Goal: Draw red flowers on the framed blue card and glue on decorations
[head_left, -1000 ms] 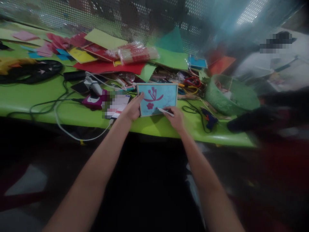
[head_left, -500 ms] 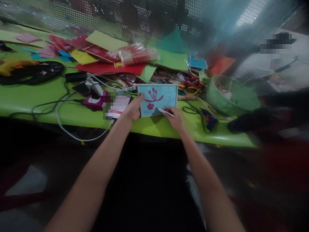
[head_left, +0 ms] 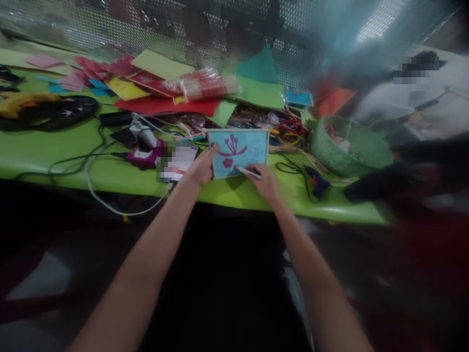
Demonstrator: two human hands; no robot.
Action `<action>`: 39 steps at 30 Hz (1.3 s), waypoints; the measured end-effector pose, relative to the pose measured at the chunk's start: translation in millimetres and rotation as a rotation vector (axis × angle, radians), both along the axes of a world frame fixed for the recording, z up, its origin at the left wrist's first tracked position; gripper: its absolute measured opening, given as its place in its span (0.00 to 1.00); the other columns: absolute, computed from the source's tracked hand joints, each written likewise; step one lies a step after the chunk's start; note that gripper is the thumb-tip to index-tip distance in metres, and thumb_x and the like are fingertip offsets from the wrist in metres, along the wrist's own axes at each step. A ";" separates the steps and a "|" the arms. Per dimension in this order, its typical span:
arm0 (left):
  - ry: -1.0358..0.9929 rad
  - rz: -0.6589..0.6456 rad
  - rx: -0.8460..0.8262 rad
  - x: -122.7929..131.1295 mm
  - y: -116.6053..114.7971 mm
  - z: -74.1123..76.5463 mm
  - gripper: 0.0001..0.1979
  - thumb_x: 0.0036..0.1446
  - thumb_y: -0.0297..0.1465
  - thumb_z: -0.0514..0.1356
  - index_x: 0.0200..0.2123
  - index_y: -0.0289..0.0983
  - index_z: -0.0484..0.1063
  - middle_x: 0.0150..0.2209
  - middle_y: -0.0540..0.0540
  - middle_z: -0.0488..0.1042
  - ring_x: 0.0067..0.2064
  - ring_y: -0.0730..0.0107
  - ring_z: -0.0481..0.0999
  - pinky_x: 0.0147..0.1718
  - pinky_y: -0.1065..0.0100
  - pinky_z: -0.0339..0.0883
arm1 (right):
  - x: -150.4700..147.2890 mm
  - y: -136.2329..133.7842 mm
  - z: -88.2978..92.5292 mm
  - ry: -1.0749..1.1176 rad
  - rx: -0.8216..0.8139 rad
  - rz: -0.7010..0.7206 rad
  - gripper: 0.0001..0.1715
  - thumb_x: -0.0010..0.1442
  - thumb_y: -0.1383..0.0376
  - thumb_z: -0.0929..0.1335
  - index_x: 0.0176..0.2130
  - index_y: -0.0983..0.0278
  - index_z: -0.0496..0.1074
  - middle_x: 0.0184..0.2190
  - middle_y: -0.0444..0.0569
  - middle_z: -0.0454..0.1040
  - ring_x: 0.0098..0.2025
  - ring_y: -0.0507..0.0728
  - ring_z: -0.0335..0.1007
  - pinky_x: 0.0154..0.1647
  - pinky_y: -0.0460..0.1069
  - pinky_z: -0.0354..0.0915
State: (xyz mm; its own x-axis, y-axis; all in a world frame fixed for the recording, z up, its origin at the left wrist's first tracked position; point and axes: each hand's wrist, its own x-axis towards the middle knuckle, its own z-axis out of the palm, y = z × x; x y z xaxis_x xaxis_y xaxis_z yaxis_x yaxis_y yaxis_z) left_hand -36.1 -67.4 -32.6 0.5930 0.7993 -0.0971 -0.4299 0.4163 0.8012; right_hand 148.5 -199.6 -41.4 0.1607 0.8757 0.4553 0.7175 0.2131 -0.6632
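My left hand [head_left: 203, 164] grips the left edge of a small framed light-blue panel [head_left: 252, 142], its thumb on the front. The panel is tilted up toward me at the table's near edge. It carries dark pink shapes: a curved branch with stems and a flower [head_left: 227, 163], plus faint line marks on the right. A slim white pen [head_left: 249, 172] is pinched in my right hand [head_left: 264, 180]. Its tip is at the panel's lower middle, beside the flower; whether it touches the surface I cannot tell.
A phone [head_left: 181, 162] and a purple power adapter [head_left: 146, 155] with cables lie left. To the right are a glue gun [head_left: 318, 183] and a green basket [head_left: 344, 164]. Coloured paper [head_left: 172, 106], wrapped sticks [head_left: 210, 87] and scissors [head_left: 291, 138] crowd the back of the green table [head_left: 73, 156].
The pen tip has shifted slightly left along the panel, toward the flower, with my right hand. My left hand keeps its hold on the frame.
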 end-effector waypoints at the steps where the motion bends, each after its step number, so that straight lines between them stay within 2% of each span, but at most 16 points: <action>1: 0.001 0.000 0.001 0.2 0.4 -0.5 0.17 0.68 0.43 0.61 0.51 0.38 0.78 0.51 0.36 0.84 0.59 0.43 0.80 0.59 0.43 0.74 | -0.1 -0.1 0.5 -0.003 -0.008 0.000 0.12 0.68 0.54 0.70 0.44 0.57 0.80 0.43 0.50 0.82 0.45 0.62 0.76 0.50 0.57 0.69; 6: -0.004 0.003 0.005 0.3 2.4 -2.6 0.18 0.67 0.43 0.61 0.52 0.38 0.78 0.52 0.34 0.83 0.58 0.43 0.81 0.59 0.43 0.74 | 0.7 -0.2 1.1 -0.008 -0.001 0.004 0.11 0.68 0.56 0.70 0.44 0.57 0.80 0.43 0.51 0.82 0.46 0.62 0.76 0.49 0.57 0.68; 12: -0.008 -0.007 -0.004 -0.1 1.9 -2.1 0.20 0.69 0.42 0.60 0.58 0.39 0.75 0.52 0.37 0.84 0.57 0.44 0.81 0.58 0.43 0.75 | 2.1 0.5 -1.7 -0.013 0.008 -0.004 0.10 0.69 0.57 0.70 0.44 0.58 0.80 0.42 0.51 0.82 0.45 0.62 0.76 0.48 0.56 0.68; 21: -0.015 -0.001 -0.018 0.8 2.6 -1.6 0.19 0.68 0.42 0.61 0.55 0.36 0.76 0.52 0.34 0.83 0.58 0.42 0.81 0.59 0.42 0.74 | 3.9 1.5 -4.9 -0.026 0.030 -0.020 0.13 0.69 0.55 0.69 0.45 0.58 0.81 0.42 0.51 0.82 0.45 0.62 0.76 0.47 0.57 0.69; 28: -0.014 0.002 -0.016 -0.3 3.2 -1.7 0.21 0.67 0.43 0.63 0.56 0.36 0.75 0.53 0.33 0.82 0.58 0.41 0.80 0.58 0.40 0.74 | 2.7 -0.6 -3.9 -0.034 0.027 -0.059 0.09 0.69 0.58 0.70 0.44 0.57 0.80 0.41 0.50 0.81 0.43 0.61 0.75 0.46 0.56 0.68; 39: -0.015 -0.004 -0.013 0.8 5.1 -5.0 0.22 0.68 0.43 0.61 0.59 0.36 0.74 0.53 0.33 0.83 0.56 0.42 0.82 0.57 0.39 0.74 | 2.6 -1.8 -3.2 -0.055 0.030 -0.088 0.09 0.68 0.60 0.70 0.44 0.58 0.81 0.38 0.50 0.81 0.39 0.60 0.73 0.42 0.54 0.67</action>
